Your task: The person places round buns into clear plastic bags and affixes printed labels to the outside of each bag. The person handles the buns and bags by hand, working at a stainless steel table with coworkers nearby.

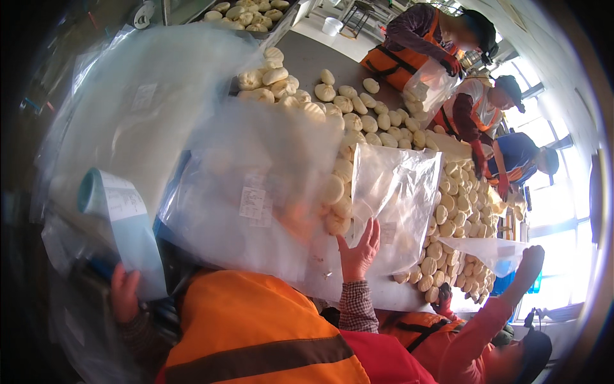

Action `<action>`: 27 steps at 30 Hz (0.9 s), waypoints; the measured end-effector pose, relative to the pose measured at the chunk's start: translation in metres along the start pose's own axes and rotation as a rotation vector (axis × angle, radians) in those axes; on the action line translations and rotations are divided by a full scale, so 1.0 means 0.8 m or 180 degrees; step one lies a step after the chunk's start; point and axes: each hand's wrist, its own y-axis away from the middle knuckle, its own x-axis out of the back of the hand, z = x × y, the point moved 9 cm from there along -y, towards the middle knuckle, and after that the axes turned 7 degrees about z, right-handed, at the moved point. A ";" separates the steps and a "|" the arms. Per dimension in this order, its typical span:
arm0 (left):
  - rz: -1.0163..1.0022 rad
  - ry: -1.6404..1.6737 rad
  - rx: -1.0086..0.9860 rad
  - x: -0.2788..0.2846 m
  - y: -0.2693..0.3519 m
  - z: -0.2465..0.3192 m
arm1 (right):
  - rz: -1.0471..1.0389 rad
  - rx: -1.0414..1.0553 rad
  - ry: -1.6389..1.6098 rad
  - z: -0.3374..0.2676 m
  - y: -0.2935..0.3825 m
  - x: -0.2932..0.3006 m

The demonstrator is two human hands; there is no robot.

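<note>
My left hand [125, 293] is at the lower left, its fingers on the edge of a pale blue strip of labels [132, 235]. The strip curls at its top end and bears writing. My right hand [359, 254] has its fingers spread at the left edge of a clear plastic bag [395, 192]. This bag lies partly over steamed buns [352, 122] on the metal table [307, 53]. Between my hands are clear plastic bags [211, 216] with a printed label [252, 201]; the upper part is blurred.
A large stack of clear bags [129, 105] lies at the left. A tray of buns [249, 17] stands at the back. Flat oval buns [455, 206] cover the table's right part. Co-workers in orange aprons stand across the table; another beside me lifts a plastic bag [494, 252].
</note>
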 end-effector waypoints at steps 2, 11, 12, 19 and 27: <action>-0.0030 0.0239 -0.0124 0.003 -0.007 -0.004 | -0.0345 -0.0411 0.0334 0.049 0.018 -0.012; 0.0932 0.0669 -0.1678 -0.023 0.040 0.135 | 0.0673 0.1165 -0.1075 -0.120 -0.044 0.091; 0.0508 0.0677 -0.1482 -0.054 0.043 0.149 | 0.0584 0.1485 -0.1455 -0.167 -0.047 0.104; 0.0119 0.1530 -0.1935 -0.048 0.094 0.216 | -0.0466 0.4349 -0.3350 -0.480 0.039 0.183; 0.3107 0.2855 -0.1698 0.272 0.221 0.007 | -0.2351 0.5545 -0.3657 -0.584 0.199 0.181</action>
